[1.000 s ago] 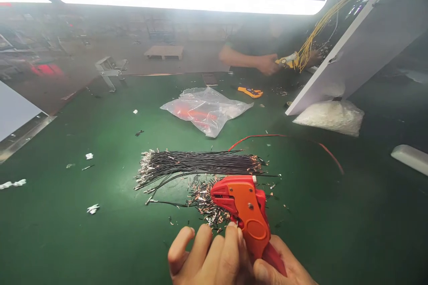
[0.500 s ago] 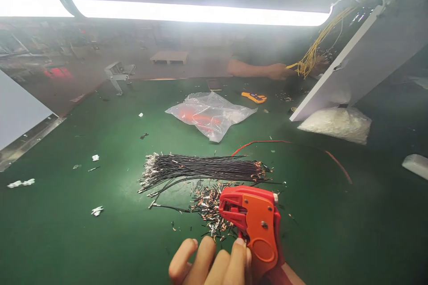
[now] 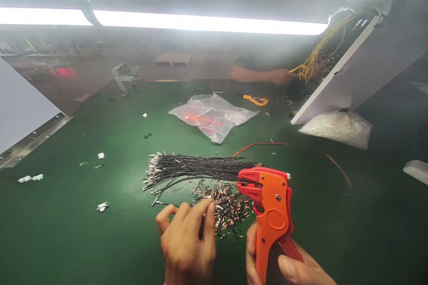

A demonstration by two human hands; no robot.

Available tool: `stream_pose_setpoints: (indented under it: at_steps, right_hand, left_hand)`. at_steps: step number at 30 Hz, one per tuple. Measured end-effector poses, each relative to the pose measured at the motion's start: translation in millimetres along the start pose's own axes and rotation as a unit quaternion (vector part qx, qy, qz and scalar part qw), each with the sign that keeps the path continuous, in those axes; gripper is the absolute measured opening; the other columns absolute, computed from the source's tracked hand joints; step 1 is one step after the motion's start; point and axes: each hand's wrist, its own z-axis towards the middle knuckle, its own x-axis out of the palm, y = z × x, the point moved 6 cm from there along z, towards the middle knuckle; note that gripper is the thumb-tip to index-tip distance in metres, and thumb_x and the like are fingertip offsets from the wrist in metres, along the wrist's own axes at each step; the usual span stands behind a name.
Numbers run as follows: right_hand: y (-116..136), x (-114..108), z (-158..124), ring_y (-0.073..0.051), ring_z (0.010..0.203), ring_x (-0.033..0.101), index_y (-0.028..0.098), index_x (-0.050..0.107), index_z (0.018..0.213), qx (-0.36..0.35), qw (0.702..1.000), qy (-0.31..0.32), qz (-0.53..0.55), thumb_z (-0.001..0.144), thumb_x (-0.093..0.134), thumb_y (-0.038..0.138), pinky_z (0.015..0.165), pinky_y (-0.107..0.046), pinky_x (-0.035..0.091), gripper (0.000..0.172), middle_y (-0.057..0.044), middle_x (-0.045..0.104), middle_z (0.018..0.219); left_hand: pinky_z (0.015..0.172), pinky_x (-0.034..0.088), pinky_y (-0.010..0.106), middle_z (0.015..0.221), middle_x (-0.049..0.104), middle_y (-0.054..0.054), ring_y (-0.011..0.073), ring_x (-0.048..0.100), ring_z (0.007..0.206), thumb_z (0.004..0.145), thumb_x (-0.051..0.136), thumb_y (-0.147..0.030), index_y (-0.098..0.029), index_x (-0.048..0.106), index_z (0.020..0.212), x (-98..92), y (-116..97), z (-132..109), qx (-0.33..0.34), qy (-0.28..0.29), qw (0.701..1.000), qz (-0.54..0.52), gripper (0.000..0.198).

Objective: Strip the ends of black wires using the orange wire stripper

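Note:
My right hand is wrapped around the handles of a red and orange wire stripper, its jaws facing left. To the left, my left hand is closed, thumb and forefinger pinched over a pile of short black and copper wire scraps. Whatever sits in that pinch is too small to make out. Beyond both hands lies a bundle of black wires, silvery terminals at the left, copper ends at the right partly hidden by the stripper. One loose wire passes behind my left fingers.
A clear plastic bag with red contents lies mid-table, a yellow tool behind it. A bag of pale pieces rests by the right panel. Across the table, another person's arm is near yellow wires. White bits lie left.
The wire stripper has risen and shifted right. My left hand has come away from beside it, moving up and left over the scraps. The view has shifted slightly.

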Motion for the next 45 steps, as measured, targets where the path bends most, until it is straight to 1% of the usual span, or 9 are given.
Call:
stream_pose_setpoints:
  at_steps: [7, 13, 15, 19, 23, 28, 34, 38, 45]
  right_hand:
    - [17, -16, 1, -0.022, 0.077, 0.065, 0.017, 0.062, 0.111, -0.090, 0.996, -0.027, 0.001, 0.089, 0.061, 0.043, 0.072, -0.035, 0.047, 0.034, -0.007, 0.068, 0.085]
    - [27, -20, 4, -0.022, 0.077, 0.066, 0.017, 0.063, 0.110, -0.126, 0.991, -0.044, -0.012, 0.091, 0.058, 0.041, 0.071, -0.036, 0.048, 0.031, -0.007, 0.069, 0.084]
    - [29, -21, 4, -0.022, 0.077, 0.066, 0.018, 0.062, 0.110, -0.136, 0.989, -0.047, -0.018, 0.091, 0.058, 0.041, 0.071, -0.036, 0.047, 0.031, -0.006, 0.070, 0.085]
    - [27, -21, 4, -0.023, 0.077, 0.066, 0.019, 0.060, 0.111, -0.133, 0.990, -0.044, -0.020, 0.091, 0.058, 0.041, 0.072, -0.037, 0.047, 0.030, -0.006, 0.070, 0.087]
    - [25, -20, 4, -0.022, 0.078, 0.066, 0.018, 0.061, 0.111, -0.126, 0.991, -0.043, -0.032, 0.090, 0.059, 0.043, 0.072, -0.036, 0.047, 0.033, -0.006, 0.069, 0.086]
    - [26, -22, 2, -0.023, 0.079, 0.065, 0.020, 0.059, 0.113, -0.115, 0.989, -0.061, -0.071, 0.089, 0.059, 0.043, 0.073, -0.038, 0.048, 0.033, -0.007, 0.069, 0.090]
    - [37, -28, -7, -0.032, 0.087, 0.064, 0.021, 0.060, 0.111, -0.160, 0.941, -0.126, -0.271, 0.087, 0.057, 0.047, 0.088, -0.049, 0.042, 0.036, -0.012, 0.071, 0.096]
    - [29, -32, -11, -0.031, 0.088, 0.061, 0.023, 0.061, 0.111, -0.120, 0.938, -0.153, -0.287, 0.087, 0.058, 0.051, 0.089, -0.050, 0.039, 0.037, -0.013, 0.068, 0.114]
    - [28, -37, -8, -0.028, 0.082, 0.059, 0.024, 0.062, 0.108, -0.091, 0.912, -0.189, -0.352, 0.092, 0.055, 0.046, 0.088, -0.051, 0.041, 0.028, -0.008, 0.067, 0.095]
  left_hand:
    - [0.078, 0.031, 0.039, 0.060, 0.063, -0.006, 0.0130, 0.056, 0.049, 0.092, 0.059, -0.011, -0.018, 0.070, 0.099, 4.4, 21, 7, -0.029, 0.011, 0.998, 0.056, 0.014]
    - [0.086, 0.027, 0.044, 0.091, 0.073, 0.003, 0.0262, 0.067, 0.092, 0.090, 0.065, -0.026, -0.027, 0.070, 0.099, 22.1, 12, 2, 0.006, 0.127, 0.989, 0.073, 0.010]
    - [0.091, 0.026, 0.044, 0.094, 0.075, 0.004, 0.0269, 0.065, 0.098, 0.089, 0.063, -0.019, -0.025, 0.069, 0.089, 26.6, 8, -4, 0.027, 0.129, 0.988, 0.077, 0.008]
    - [0.091, 0.026, 0.043, 0.086, 0.073, 0.001, 0.0236, 0.065, 0.095, 0.083, 0.053, 0.001, -0.024, 0.063, 0.075, 35.0, 11, -12, 0.035, 0.139, 0.985, 0.093, 0.028]
    - [0.089, 0.027, 0.042, 0.082, 0.071, 0.000, 0.0215, 0.066, 0.093, 0.078, 0.050, 0.006, -0.024, 0.060, 0.074, 35.3, 12, -13, 0.060, 0.127, 0.984, 0.108, 0.032]
    - [0.088, 0.028, 0.041, 0.075, 0.068, -0.001, 0.0202, 0.066, 0.086, 0.084, 0.047, 0.002, -0.023, 0.060, 0.079, 31.1, 8, -11, 0.083, 0.109, 0.984, 0.116, 0.029]
    - [0.087, 0.028, 0.039, 0.071, 0.064, 0.000, 0.0185, 0.063, 0.081, 0.091, 0.042, -0.003, -0.020, 0.062, 0.079, 26.6, -4, -7, 0.125, 0.092, 0.981, 0.117, 0.029]
    - [0.085, 0.029, 0.037, 0.070, 0.064, -0.001, 0.0165, 0.061, 0.076, 0.093, 0.043, -0.005, -0.020, 0.063, 0.079, 25.3, -13, -7, 0.145, 0.082, 0.980, 0.110, 0.028]
    - [0.087, 0.030, 0.037, 0.079, 0.072, 0.000, 0.0165, 0.064, 0.086, 0.093, 0.048, -0.005, -0.019, 0.066, 0.083, 16.7, -19, -5, 0.155, 0.020, 0.984, 0.089, 0.025]
